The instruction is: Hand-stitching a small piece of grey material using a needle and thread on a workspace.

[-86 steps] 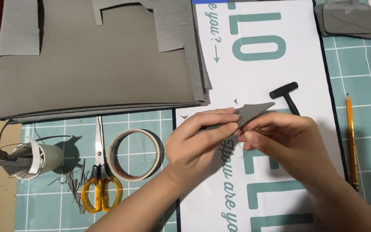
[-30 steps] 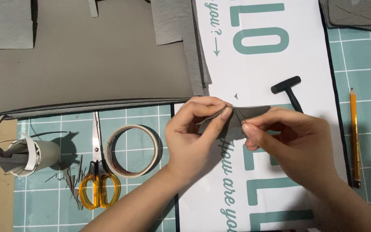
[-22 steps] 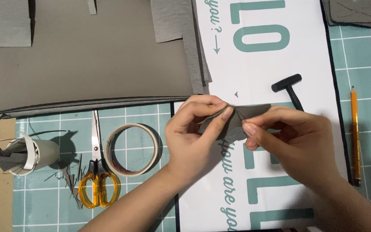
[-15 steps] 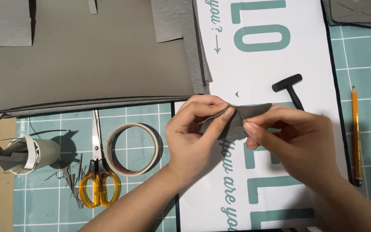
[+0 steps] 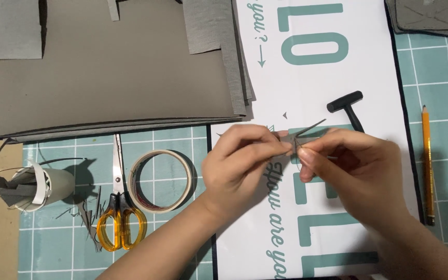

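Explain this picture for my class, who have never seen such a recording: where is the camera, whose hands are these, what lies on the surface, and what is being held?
There is no machine here. The camera sits on a person's head and looks straight down at their own two bare hands. The left hand and right hand together pinch a small, thin grey piece, probably foam or felt, above a white printed sheet. Under everything lies a teal cutting mat. At top left is a stack of grey sheets. Below it lie orange-handled scissors, a roll of tape and a white cup of grey offcuts. A black T-shaped tool lies beyond the hands, and a pencil lies at right.
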